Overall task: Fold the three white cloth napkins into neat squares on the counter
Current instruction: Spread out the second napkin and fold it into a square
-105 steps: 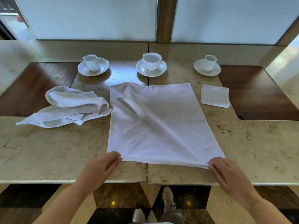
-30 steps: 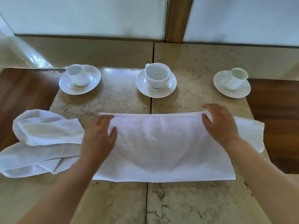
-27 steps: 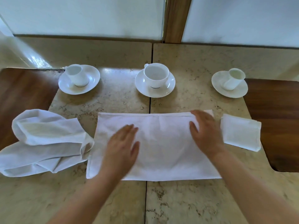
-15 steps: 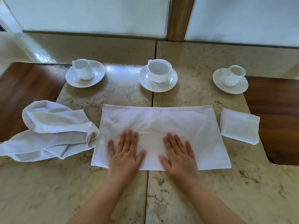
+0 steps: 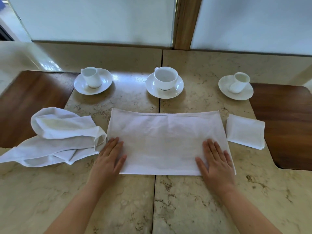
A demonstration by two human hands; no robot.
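A white napkin (image 5: 165, 139), folded in half into a wide rectangle, lies flat in the middle of the marble counter (image 5: 185, 203). My left hand (image 5: 109, 159) presses flat on its near left corner, fingers straight. My right hand (image 5: 216, 159) presses flat on its near right corner, fingers straight as well. To the right lies a small folded square napkin (image 5: 245, 131), apart from the rectangle. A crumpled, unfolded napkin (image 5: 55, 137) is heaped at the left, its edge touching the rectangle's left side.
Three white cups on saucers stand in a row behind the napkins: left (image 5: 92, 80), middle (image 5: 165, 81), right (image 5: 237, 85). Dark wooden insets flank the marble at left (image 5: 32, 102) and right (image 5: 287, 122). A wall with a wooden post rises behind.
The spread napkin was folded in half away from me. Since half a second ago both hands have slid apart from the rectangle's middle to its near corners, smoothing it.
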